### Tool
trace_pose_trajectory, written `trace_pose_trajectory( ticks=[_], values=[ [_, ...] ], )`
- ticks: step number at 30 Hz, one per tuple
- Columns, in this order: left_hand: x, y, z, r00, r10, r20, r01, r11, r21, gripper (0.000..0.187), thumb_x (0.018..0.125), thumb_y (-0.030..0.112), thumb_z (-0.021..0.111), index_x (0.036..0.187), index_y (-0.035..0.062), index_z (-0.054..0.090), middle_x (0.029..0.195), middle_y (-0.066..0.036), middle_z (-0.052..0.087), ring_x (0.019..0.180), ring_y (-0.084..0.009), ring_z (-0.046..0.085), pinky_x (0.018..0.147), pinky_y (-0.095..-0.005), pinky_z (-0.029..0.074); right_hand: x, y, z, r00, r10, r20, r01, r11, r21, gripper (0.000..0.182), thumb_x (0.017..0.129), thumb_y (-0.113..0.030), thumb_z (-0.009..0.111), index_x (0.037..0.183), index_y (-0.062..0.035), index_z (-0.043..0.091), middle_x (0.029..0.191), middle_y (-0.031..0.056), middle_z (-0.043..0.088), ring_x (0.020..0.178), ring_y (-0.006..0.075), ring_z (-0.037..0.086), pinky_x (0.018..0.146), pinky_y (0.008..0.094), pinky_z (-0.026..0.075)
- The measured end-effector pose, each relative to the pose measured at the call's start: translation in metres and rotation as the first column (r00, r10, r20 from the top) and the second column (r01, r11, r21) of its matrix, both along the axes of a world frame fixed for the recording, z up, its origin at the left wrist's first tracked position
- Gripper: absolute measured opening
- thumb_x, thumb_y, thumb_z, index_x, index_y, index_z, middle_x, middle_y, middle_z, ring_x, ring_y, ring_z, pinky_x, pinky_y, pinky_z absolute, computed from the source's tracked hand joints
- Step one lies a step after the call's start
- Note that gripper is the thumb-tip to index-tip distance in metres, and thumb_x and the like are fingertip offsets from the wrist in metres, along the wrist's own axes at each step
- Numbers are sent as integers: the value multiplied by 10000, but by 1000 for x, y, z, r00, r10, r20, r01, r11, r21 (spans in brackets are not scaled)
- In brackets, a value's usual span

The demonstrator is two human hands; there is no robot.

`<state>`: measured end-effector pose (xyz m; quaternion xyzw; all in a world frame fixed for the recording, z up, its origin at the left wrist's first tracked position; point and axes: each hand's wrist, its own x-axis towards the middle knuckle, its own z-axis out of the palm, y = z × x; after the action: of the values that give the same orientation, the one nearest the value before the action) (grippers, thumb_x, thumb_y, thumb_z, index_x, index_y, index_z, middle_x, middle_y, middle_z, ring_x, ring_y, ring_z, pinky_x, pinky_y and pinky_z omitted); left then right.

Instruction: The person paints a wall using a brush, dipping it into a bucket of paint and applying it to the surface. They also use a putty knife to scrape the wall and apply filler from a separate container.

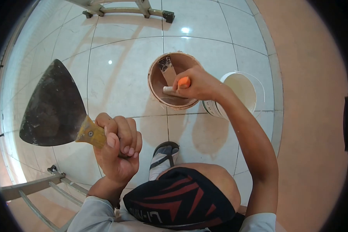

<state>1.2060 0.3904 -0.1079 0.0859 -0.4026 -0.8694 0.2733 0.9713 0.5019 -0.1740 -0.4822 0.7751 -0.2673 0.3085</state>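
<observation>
My left hand [120,145] is wrapped round the yellow handle of a wide putty knife [52,108]. Its broad, dark, fan-shaped blade points up and to the left, with pale specks on it. My right hand [197,83] is closed over the mouth of a brown-coated bucket [152,91], gripping an orange-ended tool [184,82]. A pale, rounded piece shows beside these fingers; the tool's working end is mostly hidden. Inside the bucket, a flat brownish piece with a dark, white-smeared end [165,63] leans near the far wall.
Right of the brown bucket stands a white bucket [239,92] with a wire handle, partly behind my right forearm. Metal frame legs [121,11] stand at the top, and a metal ladder-like frame [38,185] at lower left. My sandalled foot [164,158] rests on the tiles.
</observation>
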Motion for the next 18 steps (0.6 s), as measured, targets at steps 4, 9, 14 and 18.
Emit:
trace_pose_trajectory(
  ticks=[4,9,14,18],
  values=[
    [-3,-2,-13,999,-11,31,11,1000,4,235,947,241,494,834,121,326,621,23,343,532,-54,307,429,-171,301,-1,-9,-19,999,20,35,-24,993,116,129,724,-84,646,837,-60,705,781,123,680,726,267,636,687,342,495],
    [-7,-4,-24,997,30,74,-33,999,43,234,945,241,498,842,119,328,622,22,347,533,-53,308,429,-169,300,-5,-17,-31,998,61,22,-64,988,143,138,726,-69,625,838,-58,703,770,129,675,706,279,629,685,343,497],
    [-12,-5,-31,993,49,104,-53,998,42,228,945,236,502,854,116,331,631,23,340,542,-55,303,429,-170,305,-9,-15,-17,997,34,64,-44,986,162,150,722,-66,624,849,-57,703,766,134,670,708,282,622,687,342,492],
    [-17,-3,-35,993,53,106,-55,998,21,226,948,234,501,855,115,332,638,24,334,549,-57,300,428,-170,307,-12,-3,0,982,-64,177,42,991,130,152,724,-70,629,858,-52,699,766,122,659,726,248,611,695,336,485]
  ],
)
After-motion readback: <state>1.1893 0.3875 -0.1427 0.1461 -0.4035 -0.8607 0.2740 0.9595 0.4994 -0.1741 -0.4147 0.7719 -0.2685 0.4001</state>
